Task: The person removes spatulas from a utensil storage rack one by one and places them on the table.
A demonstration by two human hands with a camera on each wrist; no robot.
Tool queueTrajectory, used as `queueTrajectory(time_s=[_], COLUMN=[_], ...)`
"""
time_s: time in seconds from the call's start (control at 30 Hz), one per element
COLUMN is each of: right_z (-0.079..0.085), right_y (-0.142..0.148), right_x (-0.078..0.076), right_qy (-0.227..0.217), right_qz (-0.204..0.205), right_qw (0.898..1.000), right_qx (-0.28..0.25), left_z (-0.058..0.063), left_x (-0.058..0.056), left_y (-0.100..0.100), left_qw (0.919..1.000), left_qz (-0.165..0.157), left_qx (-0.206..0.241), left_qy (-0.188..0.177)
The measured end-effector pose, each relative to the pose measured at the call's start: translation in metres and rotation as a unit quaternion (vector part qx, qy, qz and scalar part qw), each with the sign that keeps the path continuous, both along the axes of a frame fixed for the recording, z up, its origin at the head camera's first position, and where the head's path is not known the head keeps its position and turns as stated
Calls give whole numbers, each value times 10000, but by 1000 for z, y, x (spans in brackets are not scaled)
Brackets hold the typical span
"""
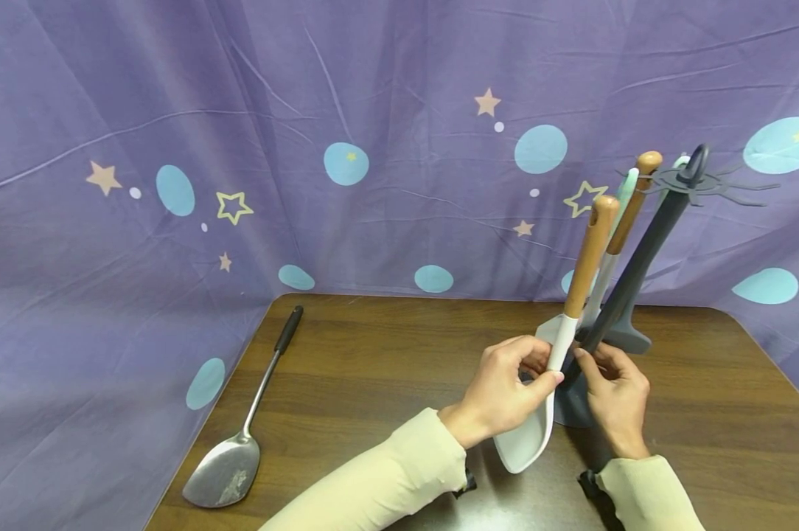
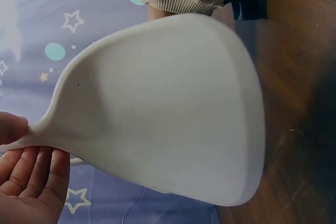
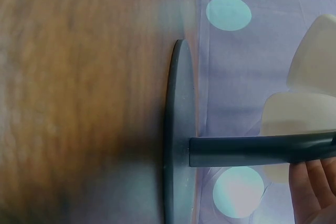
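My left hand (image 1: 508, 383) pinches a white spatula (image 1: 590, 258) at its neck, thumb on one side and fingers on the other. The spatula stands handle up, its wooden grip leaning right. Its broad white head (image 2: 173, 108) fills much of the left wrist view. With the right hand (image 1: 618, 398) I hold the dark pole of a utensil stand (image 1: 645, 258) low down. In the right wrist view, fingers (image 3: 304, 187) lie against the pole (image 3: 252, 150) above its round base (image 3: 181, 129). Other utensils hang from the stand's hooks behind the pole.
A metal wok spatula (image 1: 230, 468) with a black handle lies at the left of the wooden table (image 1: 373, 383). Hooks (image 1: 738, 188) stick out around the stand's top. A purple patterned curtain (image 1: 386, 96) hangs behind the table. A grey utensil head (image 1: 628, 335) hangs beside the pole.
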State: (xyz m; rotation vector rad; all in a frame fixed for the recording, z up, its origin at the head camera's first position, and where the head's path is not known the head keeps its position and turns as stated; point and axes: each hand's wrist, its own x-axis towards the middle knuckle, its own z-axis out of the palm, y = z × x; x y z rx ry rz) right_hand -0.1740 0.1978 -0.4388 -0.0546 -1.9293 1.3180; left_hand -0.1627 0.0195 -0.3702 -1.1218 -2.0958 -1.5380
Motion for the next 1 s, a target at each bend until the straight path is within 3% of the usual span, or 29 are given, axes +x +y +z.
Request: queueTrajectory(time_s=[0.63,0.83,1.0], right_z=[-1,0,0], right_y=[1,0,0], right_x=[-1,-1,0], right_qy=[-39,-13,-21], right_qz=[17,3,27], right_qw=[10000,10000,10000], right_qx=[-74,-60,-91], left_z=[-7,-9,-10], left_x=[3,1,0], left_y=[-23,-32,-41], left_qw=[9991,9977,9971], left_qz=[120,207,367], left_qx=[20,39,4], left_qy=[-396,-651,-662])
